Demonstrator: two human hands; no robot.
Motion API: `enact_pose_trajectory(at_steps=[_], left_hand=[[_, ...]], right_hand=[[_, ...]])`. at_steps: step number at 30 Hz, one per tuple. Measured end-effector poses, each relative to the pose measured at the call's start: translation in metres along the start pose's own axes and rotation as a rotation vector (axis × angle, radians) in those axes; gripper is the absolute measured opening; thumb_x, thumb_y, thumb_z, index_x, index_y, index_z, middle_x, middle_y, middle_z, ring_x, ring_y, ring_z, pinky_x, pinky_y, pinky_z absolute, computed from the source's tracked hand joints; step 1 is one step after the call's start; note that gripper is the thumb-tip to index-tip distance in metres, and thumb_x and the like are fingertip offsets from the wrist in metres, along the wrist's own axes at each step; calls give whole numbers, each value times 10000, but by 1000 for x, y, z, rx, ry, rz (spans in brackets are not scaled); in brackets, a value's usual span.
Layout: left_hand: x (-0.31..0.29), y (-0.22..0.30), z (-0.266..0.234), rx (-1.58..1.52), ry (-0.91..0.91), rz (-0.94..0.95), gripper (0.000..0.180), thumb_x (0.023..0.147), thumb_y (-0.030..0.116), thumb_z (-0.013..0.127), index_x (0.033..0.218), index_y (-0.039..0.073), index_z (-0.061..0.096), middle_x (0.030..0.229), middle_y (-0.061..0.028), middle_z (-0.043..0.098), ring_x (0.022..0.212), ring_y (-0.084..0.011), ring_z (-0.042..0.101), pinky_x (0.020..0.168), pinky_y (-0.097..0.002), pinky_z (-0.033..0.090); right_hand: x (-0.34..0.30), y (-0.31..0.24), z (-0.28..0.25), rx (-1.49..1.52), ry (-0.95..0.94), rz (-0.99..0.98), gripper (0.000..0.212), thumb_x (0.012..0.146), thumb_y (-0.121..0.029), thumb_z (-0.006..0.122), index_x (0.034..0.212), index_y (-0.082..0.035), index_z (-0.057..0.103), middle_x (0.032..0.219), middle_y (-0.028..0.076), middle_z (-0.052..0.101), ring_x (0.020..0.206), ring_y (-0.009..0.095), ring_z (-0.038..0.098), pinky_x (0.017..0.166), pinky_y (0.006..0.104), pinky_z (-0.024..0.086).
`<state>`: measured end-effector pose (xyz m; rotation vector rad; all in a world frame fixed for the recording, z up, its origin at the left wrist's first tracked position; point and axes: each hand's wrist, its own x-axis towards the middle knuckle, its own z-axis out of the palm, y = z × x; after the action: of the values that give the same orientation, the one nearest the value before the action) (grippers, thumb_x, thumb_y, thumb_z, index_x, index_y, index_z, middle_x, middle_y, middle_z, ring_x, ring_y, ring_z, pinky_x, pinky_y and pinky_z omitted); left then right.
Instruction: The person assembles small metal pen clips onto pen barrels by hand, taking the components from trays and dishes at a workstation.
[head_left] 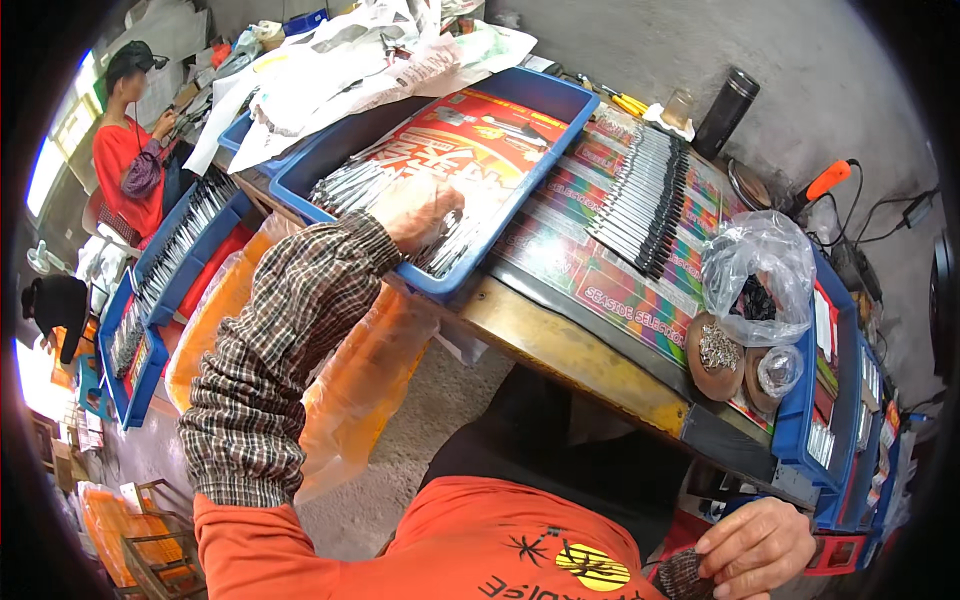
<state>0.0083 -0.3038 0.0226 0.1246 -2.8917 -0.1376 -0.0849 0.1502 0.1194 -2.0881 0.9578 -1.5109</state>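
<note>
My left hand, its arm in a checked sleeve cover, reaches into a blue tray. The hand is closed over the slim silver-white pens lying loose in there; its fingertips and whatever they grip are hidden. Low at the right, in front of my body, my right hand has its fingers bent and drawn together, and I cannot make out anything in them. Between the hands on the tabletop lies a neat row of silver pens with black ends.
Two brown dishes, one with small metal parts, stand near a clear plastic bag. Behind are a black flask and an orange-handled tool. White paper covers another tray. A person in red sits far left.
</note>
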Motion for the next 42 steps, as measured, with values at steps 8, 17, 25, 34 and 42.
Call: enact_pose_trajectory(at_steps=[8,17,25,34,42], left_hand=[[11,-10,11,-74,87,22,241,617,14,624,854,50,657,728,-175,637,737,-331,643,673,-415,506],[12,-15,-1,-307,-68,-331,309,640,-42,588,944,6,560,576,-85,491,484,-149,499,472,-312,397],[2,-23,-5,-486,-24,-363,63,669,-10,539,631,-12,489,532,-22,452,439,-92,441,394,-265,373],[-4,-32,-3,-685,94,-362,82,838,25,508,757,23,495,634,4,474,493,-58,446,428,-213,380],[-6,10,-11,-398,465,-221,124,989,96,500,963,-16,546,785,-10,524,630,-74,395,561,-221,331]], right_hand=[[-30,-1,9,-223,204,131,244,851,-157,683,685,19,658,604,78,611,544,211,648,633,388,588],[-62,-31,-19,-873,693,768,61,767,-8,666,715,10,642,626,68,598,545,141,584,535,267,466],[-138,-54,-115,-1199,912,991,133,843,-92,634,805,36,646,654,45,633,577,81,545,546,254,424],[-198,-43,-165,-1196,602,1427,257,787,-231,683,780,26,683,655,138,630,622,276,606,616,403,458],[-204,-14,-174,-1161,232,1374,319,842,-169,615,1115,-7,649,1059,176,662,1026,325,611,907,414,466]])
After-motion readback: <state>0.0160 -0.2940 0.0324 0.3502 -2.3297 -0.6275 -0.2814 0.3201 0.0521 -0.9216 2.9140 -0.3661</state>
